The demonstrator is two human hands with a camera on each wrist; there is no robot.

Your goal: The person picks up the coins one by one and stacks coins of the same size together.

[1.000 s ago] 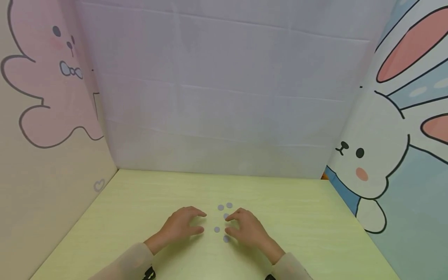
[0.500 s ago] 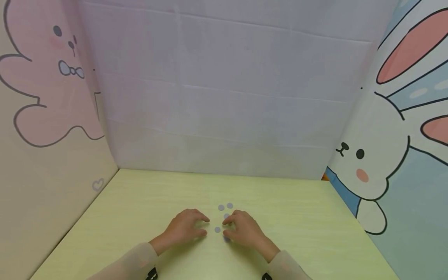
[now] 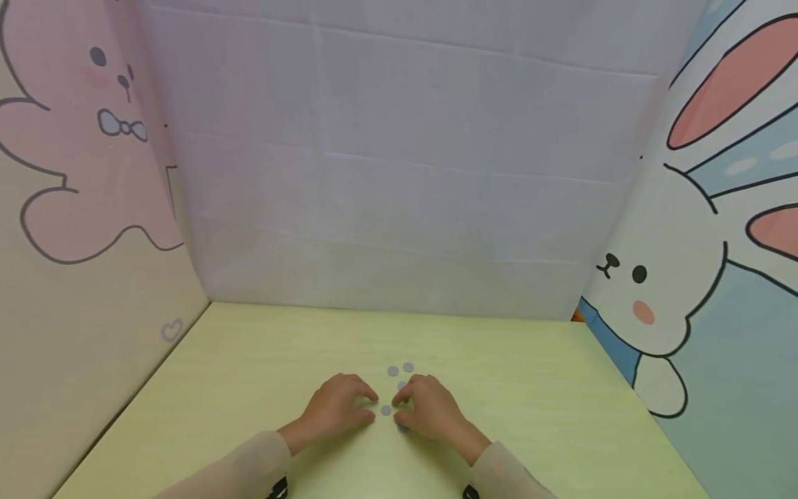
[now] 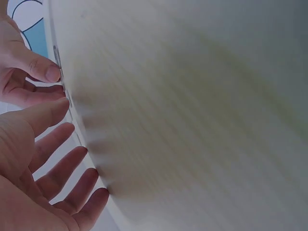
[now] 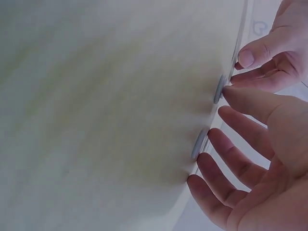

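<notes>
On the pale green table (image 3: 262, 360), both hands sit close together over small grey discs (image 3: 393, 371). Left hand (image 3: 339, 403) rests with fingers relaxed and spread, holding nothing. Right hand (image 3: 429, 409) is loose too, thumb tip touching one disc (image 3: 386, 410) lying between the hands. Two more discs lie just beyond the fingertips, cartoon rabbit panels (image 3: 667, 277) either side.

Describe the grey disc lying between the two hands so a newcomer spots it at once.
On the pale green table, find the left hand and right hand near the front edge. The disc lies in the gap between their thumbs, alone; the others lie farther back or under the right hand.
</notes>
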